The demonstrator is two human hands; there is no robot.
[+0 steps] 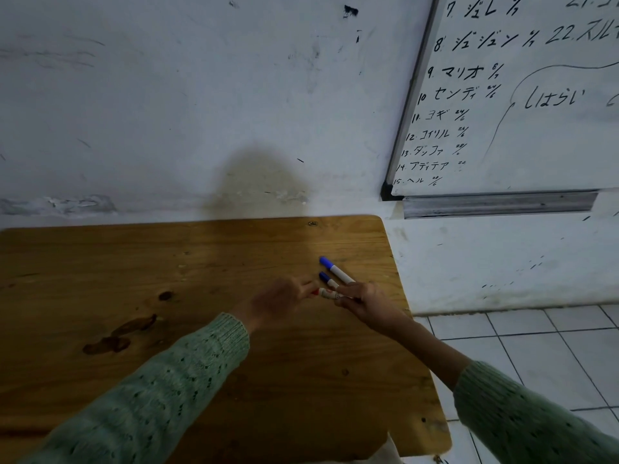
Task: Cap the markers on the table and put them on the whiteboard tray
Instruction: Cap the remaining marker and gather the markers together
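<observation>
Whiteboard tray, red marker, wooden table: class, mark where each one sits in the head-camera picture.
Whiteboard tray (pixel 499 205), head view, middle of its grey front face.
Red marker (pixel 325 293), head view, white barrel between the two hands.
Wooden table (pixel 167 262), head view, bare top left of the hands.

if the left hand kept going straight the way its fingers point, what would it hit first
Likely the red marker: the left hand points right, fingertips already at its red end. The right hand holds it just beyond.
</observation>
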